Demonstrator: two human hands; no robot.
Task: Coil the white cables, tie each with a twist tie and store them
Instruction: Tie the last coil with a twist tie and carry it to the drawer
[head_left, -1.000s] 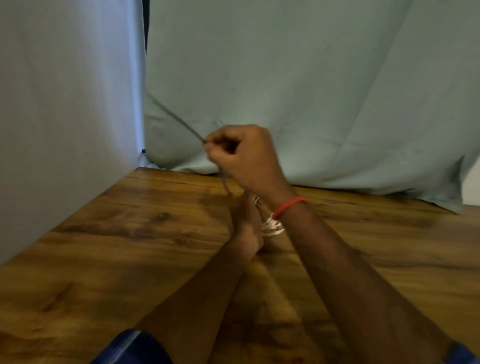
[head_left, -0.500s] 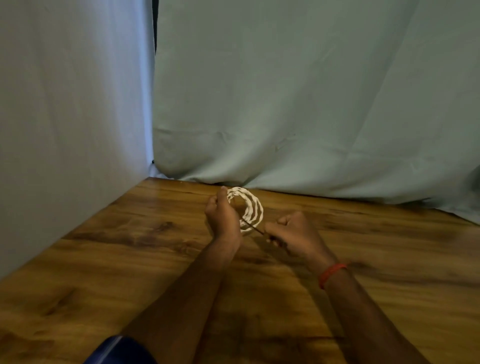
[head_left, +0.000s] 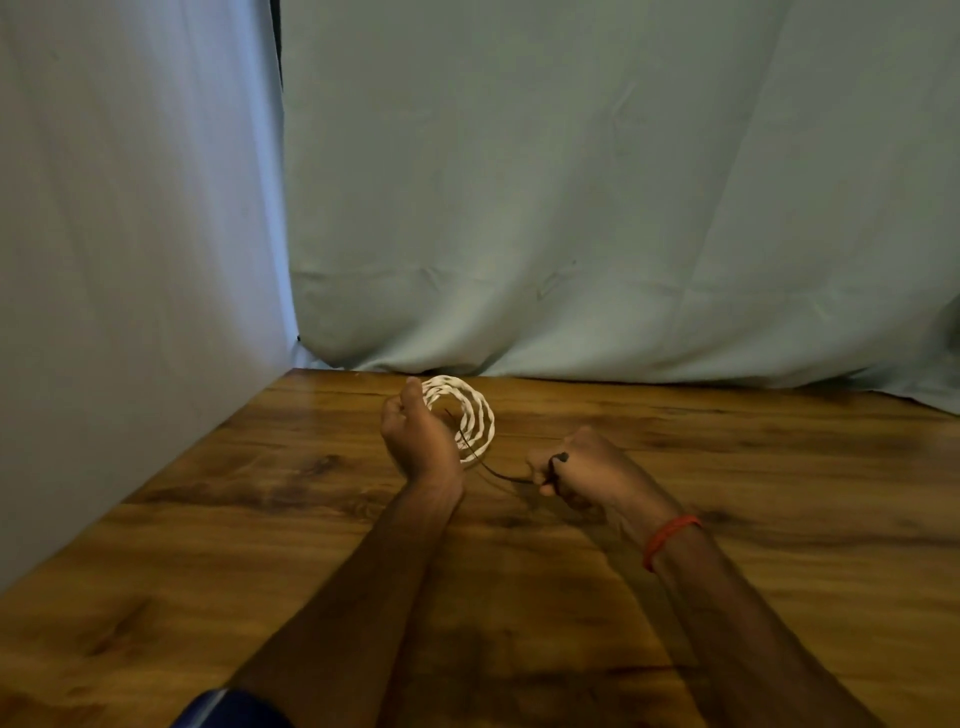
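As left hand (head_left: 418, 439) grips coil (head_left: 476, 409), right hand (head_left: 589, 470) tie (head_left: 497, 473) — curtains (head_left: 571, 208) hem table (head_left: 249, 530).

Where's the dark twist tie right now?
Head view, centre: the twist tie runs from the white cable coil in the left hand to the right hand, which pinches its end.
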